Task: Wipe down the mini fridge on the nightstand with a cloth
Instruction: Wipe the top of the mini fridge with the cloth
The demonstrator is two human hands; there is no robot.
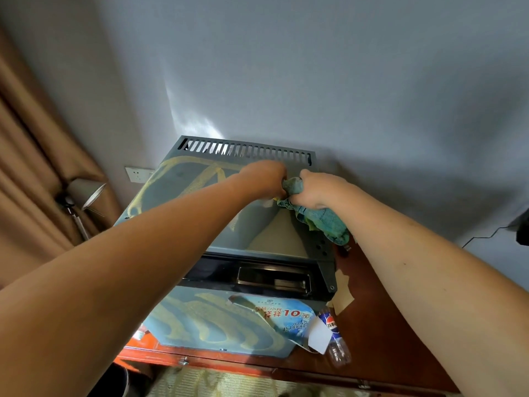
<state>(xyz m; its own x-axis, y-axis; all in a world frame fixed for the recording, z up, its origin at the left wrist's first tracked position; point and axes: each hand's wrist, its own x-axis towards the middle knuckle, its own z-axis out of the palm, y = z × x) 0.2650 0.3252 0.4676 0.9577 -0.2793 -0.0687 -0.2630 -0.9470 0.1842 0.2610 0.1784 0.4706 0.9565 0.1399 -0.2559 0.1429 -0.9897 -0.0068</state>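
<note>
A grey-blue mini fridge [183, 181] with yellowish glue streaks and a slotted vent at the back stands on a reddish wooden nightstand [380, 333]. Both my arms reach over its top. My left hand [264, 179] and my right hand [320, 190] each grip one end of a teal cloth [323, 219] near the top's back right. The cloth's loose end hangs over the fridge's right side. My fingers are mostly hidden behind the backs of my hands.
An empty Pepsi bottle [335, 336] and a torn blue sticker [286, 316] lie by the fridge door. A floor lamp [86, 193], a wall socket [137, 174] and a brown curtain [34, 167] are at the left. A black cable [486, 237] runs along the right wall.
</note>
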